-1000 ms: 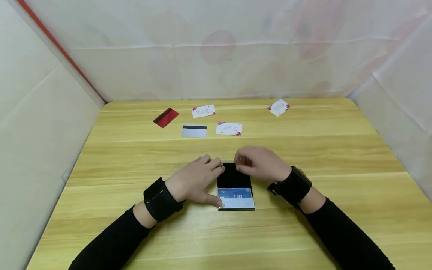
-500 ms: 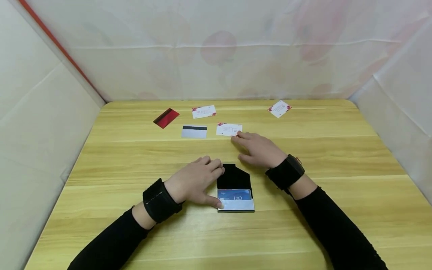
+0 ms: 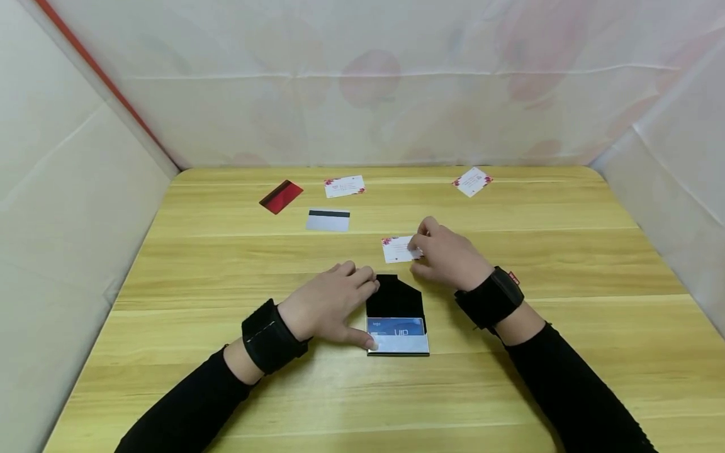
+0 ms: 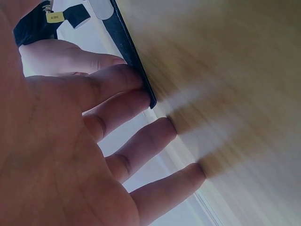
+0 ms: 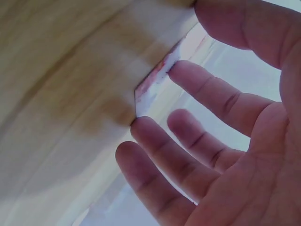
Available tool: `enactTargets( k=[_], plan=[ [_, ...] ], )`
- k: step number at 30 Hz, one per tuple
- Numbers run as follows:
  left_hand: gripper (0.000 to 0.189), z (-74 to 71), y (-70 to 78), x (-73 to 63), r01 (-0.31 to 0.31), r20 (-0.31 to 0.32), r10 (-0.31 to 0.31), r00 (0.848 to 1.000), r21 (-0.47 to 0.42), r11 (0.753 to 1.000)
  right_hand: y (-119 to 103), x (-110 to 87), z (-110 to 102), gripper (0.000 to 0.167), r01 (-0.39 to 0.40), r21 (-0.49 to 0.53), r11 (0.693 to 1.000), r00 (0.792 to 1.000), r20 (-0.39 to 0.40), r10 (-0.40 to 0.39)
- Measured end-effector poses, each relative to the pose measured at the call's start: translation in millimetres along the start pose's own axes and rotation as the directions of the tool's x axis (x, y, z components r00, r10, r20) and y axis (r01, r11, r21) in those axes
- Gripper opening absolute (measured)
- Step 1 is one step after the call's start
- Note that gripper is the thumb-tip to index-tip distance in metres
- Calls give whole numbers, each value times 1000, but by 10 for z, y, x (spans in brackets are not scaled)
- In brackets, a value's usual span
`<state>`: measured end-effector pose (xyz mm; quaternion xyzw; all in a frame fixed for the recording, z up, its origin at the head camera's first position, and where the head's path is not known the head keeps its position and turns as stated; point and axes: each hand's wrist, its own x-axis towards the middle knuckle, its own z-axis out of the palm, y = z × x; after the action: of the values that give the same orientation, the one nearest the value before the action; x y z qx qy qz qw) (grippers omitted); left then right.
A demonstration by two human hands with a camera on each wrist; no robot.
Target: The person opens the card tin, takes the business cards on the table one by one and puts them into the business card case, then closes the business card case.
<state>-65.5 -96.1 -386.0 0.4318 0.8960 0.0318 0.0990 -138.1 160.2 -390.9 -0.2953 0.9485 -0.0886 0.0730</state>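
An unfolded black card case lies on the table in the head view, its flap away from me. A blue card marked VIP shows inside it. My left hand rests at the case's left side, thumb on the lower left corner and fingertips by the flap's edge. In the left wrist view, fingers touch the case edge and others touch the table. My right hand presses fingertips on a white flowered business card beyond the case. Its fingers are extended; the hand covers the card's right end.
Farther back on the wooden table lie a red card, a grey card with a dark stripe, and two more flowered cards, one at left and one at right. White cloth walls stand around the table.
My right hand left the case flap, reached the nearest flowered card and dragged it toward the case, slightly right. My left hand and the case stayed in place.
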Motion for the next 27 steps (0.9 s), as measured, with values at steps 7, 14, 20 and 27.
enactTargets(
  k=[7,14,20,27],
  plan=[
    [100,10,-2,7,13,22,-13,1000,-3,1000,0,-3,1,23,-8,-2,1000,1000,7,8],
    [102,11,-11,14,18,33,-17,999,-6,1000,15,7,-13,46,-39,54,998,999,25,38],
    [102,17,-14,18,14,31,-13,999,-2,1000,62,17,-4,58,-82,121,989,995,72,73],
    [102,8,-10,24,7,26,-7,1000,8,1000,58,21,-19,40,-102,107,989,995,2,103]
  ],
)
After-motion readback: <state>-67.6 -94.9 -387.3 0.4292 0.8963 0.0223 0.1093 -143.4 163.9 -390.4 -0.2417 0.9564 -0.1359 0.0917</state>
